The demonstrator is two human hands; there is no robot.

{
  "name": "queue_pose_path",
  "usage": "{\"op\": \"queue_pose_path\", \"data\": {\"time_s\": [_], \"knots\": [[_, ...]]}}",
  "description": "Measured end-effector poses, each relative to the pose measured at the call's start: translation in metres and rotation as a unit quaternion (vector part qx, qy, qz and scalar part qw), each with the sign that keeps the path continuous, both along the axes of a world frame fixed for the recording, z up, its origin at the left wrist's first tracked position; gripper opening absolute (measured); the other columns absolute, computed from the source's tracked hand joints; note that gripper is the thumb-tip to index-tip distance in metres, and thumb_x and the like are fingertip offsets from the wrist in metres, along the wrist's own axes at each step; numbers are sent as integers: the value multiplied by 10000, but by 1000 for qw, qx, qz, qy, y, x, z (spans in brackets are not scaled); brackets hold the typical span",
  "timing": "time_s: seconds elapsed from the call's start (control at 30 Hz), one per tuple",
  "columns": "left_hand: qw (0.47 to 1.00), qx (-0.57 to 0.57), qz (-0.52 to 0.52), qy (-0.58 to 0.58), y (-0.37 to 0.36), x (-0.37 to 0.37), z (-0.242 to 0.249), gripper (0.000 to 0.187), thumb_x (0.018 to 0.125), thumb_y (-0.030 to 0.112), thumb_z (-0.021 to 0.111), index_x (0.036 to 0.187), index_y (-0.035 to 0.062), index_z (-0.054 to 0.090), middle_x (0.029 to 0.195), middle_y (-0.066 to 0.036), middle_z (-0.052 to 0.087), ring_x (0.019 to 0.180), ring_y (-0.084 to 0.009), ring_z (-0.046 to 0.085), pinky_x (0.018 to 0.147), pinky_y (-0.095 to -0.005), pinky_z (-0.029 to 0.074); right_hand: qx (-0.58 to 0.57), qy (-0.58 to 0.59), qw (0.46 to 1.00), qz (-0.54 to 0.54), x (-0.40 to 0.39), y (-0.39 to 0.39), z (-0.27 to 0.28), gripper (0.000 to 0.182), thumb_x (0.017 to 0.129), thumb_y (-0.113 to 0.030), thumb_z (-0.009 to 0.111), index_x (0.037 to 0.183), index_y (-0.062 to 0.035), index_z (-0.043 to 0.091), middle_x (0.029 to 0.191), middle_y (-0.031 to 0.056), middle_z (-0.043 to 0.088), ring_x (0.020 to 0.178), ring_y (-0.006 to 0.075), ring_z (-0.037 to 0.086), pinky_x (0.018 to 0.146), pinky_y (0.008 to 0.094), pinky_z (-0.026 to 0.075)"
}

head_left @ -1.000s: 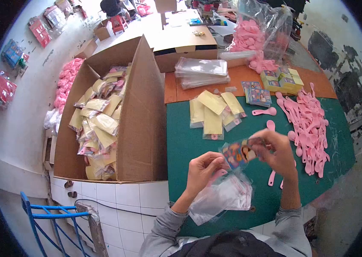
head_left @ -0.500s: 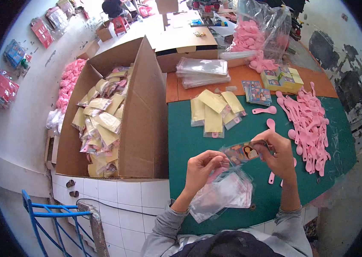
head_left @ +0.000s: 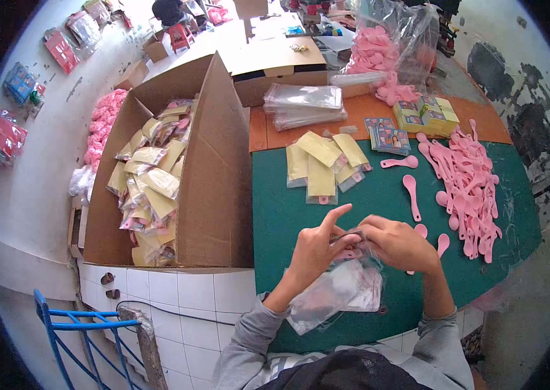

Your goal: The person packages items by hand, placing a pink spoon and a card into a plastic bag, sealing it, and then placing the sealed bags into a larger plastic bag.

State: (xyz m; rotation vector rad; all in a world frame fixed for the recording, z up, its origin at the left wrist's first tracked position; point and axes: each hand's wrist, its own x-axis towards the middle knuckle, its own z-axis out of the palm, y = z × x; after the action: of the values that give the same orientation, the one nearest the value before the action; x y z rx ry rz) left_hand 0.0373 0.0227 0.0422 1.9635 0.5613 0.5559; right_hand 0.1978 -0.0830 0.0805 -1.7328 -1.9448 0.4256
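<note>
My left hand (head_left: 314, 252) pinches a small clear plastic bag with its index finger stretched out. A dark card edge and something pink show at the bag between the fingers. My right hand (head_left: 400, 246) meets it from the right, its curled fingers closed on the same bag's edge; the fingertips partly hide it. Just below lie flat clear plastic bags (head_left: 330, 296) on the green table mat (head_left: 275, 227). Several loose pink spoons (head_left: 411, 197) lie above and beside my right hand. Farther up sit filled bags with cream paper (head_left: 322, 177).
A big cardboard box (head_left: 216, 182) of filled bags stands on the left. A heap of pink spoons (head_left: 467, 195) covers the mat's right side. Behind are card stacks (head_left: 389, 136), yellow-edged stacks (head_left: 428, 120), a pile of clear bags (head_left: 304, 97) and a spoon sack (head_left: 376, 49).
My right hand has moved left to my left hand, and the colourful card between them is now mostly hidden at the bag. My left hand has risen slightly, its index finger now stretched out.
</note>
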Motion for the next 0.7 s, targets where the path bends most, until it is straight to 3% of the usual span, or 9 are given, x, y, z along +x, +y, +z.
{"op": "queue_pose_path", "data": {"time_s": [0.1, 0.13, 0.23, 0.27, 0.37, 0.4, 0.5, 0.67, 0.7], "knots": [[998, 31, -20, 45, 4, -1, -5, 646, 759, 251, 727, 1311, 104, 424, 765, -124, 681, 681, -145, 662, 600, -295, 513, -95, 152, 983, 46, 16, 10, -5, 107, 759, -93, 624, 807, 1, 605, 752, 133, 610, 717, 318, 619, 638, 361, 481], [998, 36, -27, 55, 6, -2, -5, 659, 753, 258, 733, 1311, 108, 417, 751, -131, 675, 669, -170, 668, 608, -308, 515, -78, 160, 984, -5, 17, 12, -7, 116, 721, -71, 656, 688, 7, 576, 665, 86, 604, 617, 212, 600, 596, 302, 463], [986, -75, -145, -24, 22, -15, -17, 694, 735, 218, 753, 1323, 108, 402, 836, -142, 678, 787, -164, 661, 691, -320, 519, -102, 295, 946, -89, 26, 20, -20, 168, 695, -71, 698, 683, -3, 545, 635, 19, 567, 600, 93, 533, 563, 244, 425], [974, -143, -169, -52, 27, -20, -24, 733, 732, 128, 748, 1350, 112, 356, 956, -132, 666, 880, -159, 636, 749, -304, 507, -100, 328, 935, -92, 31, 22, -25, 216, 701, -84, 725, 670, -18, 522, 641, -23, 538, 623, 35, 474, 554, 206, 394], [937, -290, -111, -161, 36, -23, -44, 731, 777, 114, 718, 1374, 76, 297, 1062, -131, 611, 911, -159, 606, 763, -251, 490, -133, 389, 911, -38, 38, 24, -29, 204, 728, -92, 718, 688, -12, 535, 649, -32, 542, 618, 43, 483, 554, 208, 396], [951, -269, -88, -122, 41, -23, -44, 773, 768, 14, 696, 1392, 89, 246, 1105, -141, 591, 942, -157, 596, 775, -242, 489, -140, 400, 904, -49, 35, 24, -26, 201, 734, -93, 715, 688, -14, 536, 650, -34, 539, 614, 41, 479, 552, 205, 392], [968, -248, -32, -11, 37, -23, -37, 775, 753, 11, 705, 1383, 91, 260, 1116, -147, 590, 967, -165, 594, 798, -261, 502, -161, 420, 889, -80, 30, 24, -20, 181, 746, -91, 704, 699, -13, 548, 654, -41, 535, 608, 39, 475, 551, 199, 387], [950, -268, -62, -146, 28, -17, -47, 757, 748, 53, 722, 1366, 90, 288, 1073, -134, 609, 898, -162, 613, 733, -269, 527, -129, 464, 872, -86, 44, 20, -49, 142, 727, -85, 710, 751, -5, 595, 661, -44, 539, 635, 45, 499, 555, 197, 400], [942, -270, -60, -189, 25, -17, -48, 742, 747, 71, 728, 1357, 85, 305, 1051, -128, 620, 875, -158, 620, 706, -268, 534, -101, 401, 901, -129, 44, 18, -45, 140, 722, -85, 712, 756, -8, 601, 655, -38, 547, 631, 55, 511, 557, 202, 406]]}}
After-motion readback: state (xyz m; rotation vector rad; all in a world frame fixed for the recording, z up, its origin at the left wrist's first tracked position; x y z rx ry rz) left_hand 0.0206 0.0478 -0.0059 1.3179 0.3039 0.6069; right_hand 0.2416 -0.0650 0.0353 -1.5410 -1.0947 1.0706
